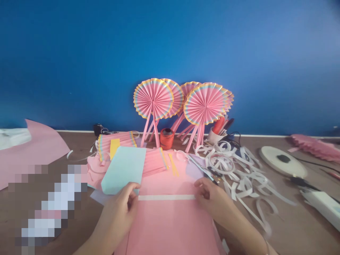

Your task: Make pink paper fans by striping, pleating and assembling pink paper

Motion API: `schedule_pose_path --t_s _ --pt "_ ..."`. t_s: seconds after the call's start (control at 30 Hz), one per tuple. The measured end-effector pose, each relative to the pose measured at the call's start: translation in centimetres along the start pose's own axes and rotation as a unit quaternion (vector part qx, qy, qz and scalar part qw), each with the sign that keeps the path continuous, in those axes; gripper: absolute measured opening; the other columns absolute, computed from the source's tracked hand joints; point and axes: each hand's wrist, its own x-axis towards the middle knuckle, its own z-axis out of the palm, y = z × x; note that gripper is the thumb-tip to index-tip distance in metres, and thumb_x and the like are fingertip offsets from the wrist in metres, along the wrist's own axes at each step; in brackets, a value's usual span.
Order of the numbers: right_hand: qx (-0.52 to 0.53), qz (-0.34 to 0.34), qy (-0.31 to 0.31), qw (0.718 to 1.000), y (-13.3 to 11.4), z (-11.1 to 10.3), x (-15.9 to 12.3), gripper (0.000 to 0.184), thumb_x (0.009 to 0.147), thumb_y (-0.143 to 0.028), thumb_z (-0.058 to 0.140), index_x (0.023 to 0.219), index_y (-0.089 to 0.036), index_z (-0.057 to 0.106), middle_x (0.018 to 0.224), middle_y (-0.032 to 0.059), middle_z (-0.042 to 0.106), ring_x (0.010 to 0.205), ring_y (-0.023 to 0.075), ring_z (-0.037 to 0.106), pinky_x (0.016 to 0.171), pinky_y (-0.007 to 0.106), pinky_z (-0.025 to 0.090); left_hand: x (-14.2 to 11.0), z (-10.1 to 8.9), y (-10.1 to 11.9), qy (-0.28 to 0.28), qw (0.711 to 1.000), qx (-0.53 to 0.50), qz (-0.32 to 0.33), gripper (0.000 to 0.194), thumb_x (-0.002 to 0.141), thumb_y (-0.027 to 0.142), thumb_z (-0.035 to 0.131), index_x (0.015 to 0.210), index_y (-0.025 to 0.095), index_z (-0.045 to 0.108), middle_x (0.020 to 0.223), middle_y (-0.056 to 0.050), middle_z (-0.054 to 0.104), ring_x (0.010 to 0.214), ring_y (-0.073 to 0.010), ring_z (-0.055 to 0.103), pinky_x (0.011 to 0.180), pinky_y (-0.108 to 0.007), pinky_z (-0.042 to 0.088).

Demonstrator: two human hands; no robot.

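A pink paper sheet (170, 223) lies on the table right in front of me. Across its upper part runs a thin white strip of tape (166, 197), stretched level from side to side. My left hand (122, 203) pinches the strip's left end with closed fingers. My right hand (212, 198) pinches its right end, pressing down on the pink sheet. A light blue sheet (123, 170) lies just above my left hand, partly over folded pink paper.
Several round pink pleated fans (183, 102) on sticks lean against the blue wall. In front of them lie folded pink pleated stacks (154, 161), a red spool (166, 138), a cup of tools (216, 132), scissors (204, 170) and curled white backing strips (233, 170). A white disc (283, 161) sits at right.
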Motion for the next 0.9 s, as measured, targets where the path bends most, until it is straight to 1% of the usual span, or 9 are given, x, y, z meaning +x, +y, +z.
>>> schedule_pose_path --t_s 0.1,0.3,0.5,0.8,0.9 --pt "0.003 0.000 0.000 1.000 0.0 0.0 0.0 0.023 0.069 -0.016 0.047 0.090 -0.023 0.051 0.061 -0.0043 0.053 0.056 0.0146 0.049 0.053 0.024 0.030 -0.1 0.1 -0.1 -0.004 1.000 0.005 -0.002 0.025 0.076 0.023 0.039 0.095 0.027 0.054 0.068 0.004 0.064 0.055 -0.0155 0.060 0.052 -0.023 0.044" --pt "-0.004 0.004 0.000 1.000 -0.3 -0.1 0.0 0.024 0.069 -0.014 0.047 0.090 -0.023 0.051 0.061 -0.0046 0.053 0.056 0.0142 0.048 0.052 0.024 0.030 -0.2 0.5 -0.8 0.014 1.000 0.012 0.018 0.022 0.079 0.024 0.038 0.095 0.028 0.053 0.068 0.004 0.063 0.054 -0.0154 0.059 0.054 -0.024 0.044" --pt "0.005 0.002 0.004 1.000 0.2 0.2 0.1 0.024 0.069 -0.014 0.046 0.091 -0.023 0.051 0.064 -0.0040 0.055 0.055 0.0132 0.049 0.051 0.023 0.030 -0.3 0.9 -1.2 0.019 0.999 0.019 0.024 0.023 0.079 0.024 0.039 0.096 0.028 0.053 0.070 0.004 0.064 0.053 -0.0151 0.059 0.054 -0.023 0.044" --pt "-0.053 0.015 0.014 0.998 -0.7 0.1 -0.2 0.028 0.069 -0.012 0.046 0.094 -0.023 0.052 0.067 -0.0030 0.059 0.062 0.0153 0.054 0.054 0.024 0.030 -0.4 1.0 -1.2 0.019 0.998 0.041 0.032 0.024 0.080 0.023 0.038 0.097 0.028 0.053 0.071 0.004 0.064 0.055 -0.0149 0.060 0.051 -0.022 0.042" --pt "-0.065 0.022 0.008 0.998 -1.0 0.2 -0.3 0.029 0.069 -0.011 0.045 0.095 -0.022 0.051 0.066 -0.0031 0.060 0.062 0.0155 0.054 0.054 0.023 0.030 -0.5 0.9 -1.2 0.017 0.999 0.042 0.029 0.024 0.080 0.023 0.038 0.097 0.027 0.054 0.072 0.003 0.064 0.058 -0.0153 0.062 0.052 -0.023 0.042"
